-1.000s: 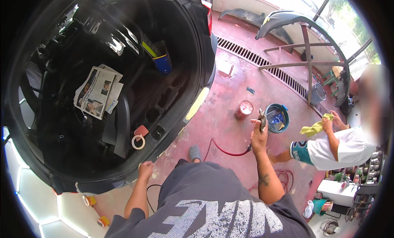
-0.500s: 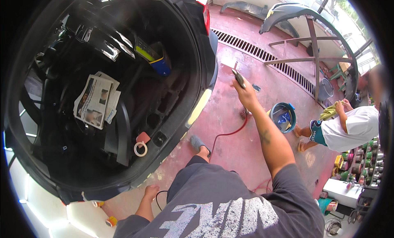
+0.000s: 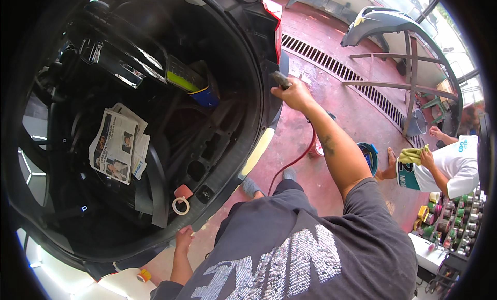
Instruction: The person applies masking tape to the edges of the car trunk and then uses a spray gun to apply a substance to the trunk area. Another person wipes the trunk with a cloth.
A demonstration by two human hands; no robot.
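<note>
My right hand is closed round a dark, narrow hand tool beside the car's rear corner, below the red tail light. The tool's exact kind is unclear. My left hand hangs next to the lower rear edge of the car, fingers loosely bent and apart, with nothing visible in it. Inside the open boot, near that edge, lie a roll of masking tape and a reddish pad. A pale yellow patch marks the dark bodywork between my hands.
Folded newspapers and a blue-and-yellow bin are in the boot. A red hose crosses the floor behind my right forearm. Right, a person holds a yellow-green cloth near a bucket. A bumper rests on a stand.
My right hand has moved left, bringing the tool up to the car's rear corner. My left hand has risen towards the car's edge. I stand nearer the car.
</note>
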